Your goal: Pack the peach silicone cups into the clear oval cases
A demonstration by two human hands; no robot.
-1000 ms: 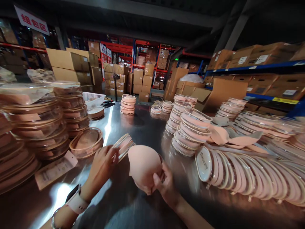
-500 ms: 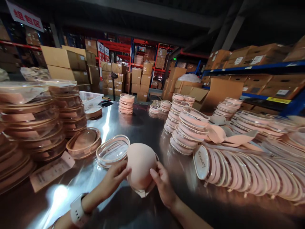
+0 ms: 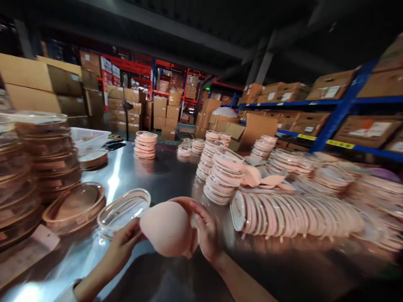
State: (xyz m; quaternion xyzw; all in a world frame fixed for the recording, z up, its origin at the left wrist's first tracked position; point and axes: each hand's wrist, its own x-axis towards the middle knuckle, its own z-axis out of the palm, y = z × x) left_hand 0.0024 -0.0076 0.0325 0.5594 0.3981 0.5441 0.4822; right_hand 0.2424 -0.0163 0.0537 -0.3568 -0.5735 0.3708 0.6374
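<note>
A beige moulded bra (image 3: 168, 228), its cup bulging toward me, is held above the metal table (image 3: 163, 176). My left hand (image 3: 127, 235) pinches its left edge, with the fingertips partly hidden behind the cup. On the opposite side my right hand (image 3: 206, 228) grips the rim of a second layer (image 3: 185, 203) that shows behind the front cup. Just beyond my left hand lies an open clear oval case (image 3: 124, 209) with a pale rim. Left of it sits another oval case (image 3: 75, 205) with a beige cup shape inside.
Tall stacks of clear cases (image 3: 53, 155) stand at the left, near a white basket (image 3: 90, 137). Across the right runs a row of upright cases (image 3: 283, 216), with stacked cases (image 3: 225, 174) and loose beige cups (image 3: 261, 176) behind. A printed card (image 3: 31, 251) lies front left.
The bra has turned from upright to sideways, and its second layer shows more at the right. My right hand has shifted up its rim. The view has swung right.
</note>
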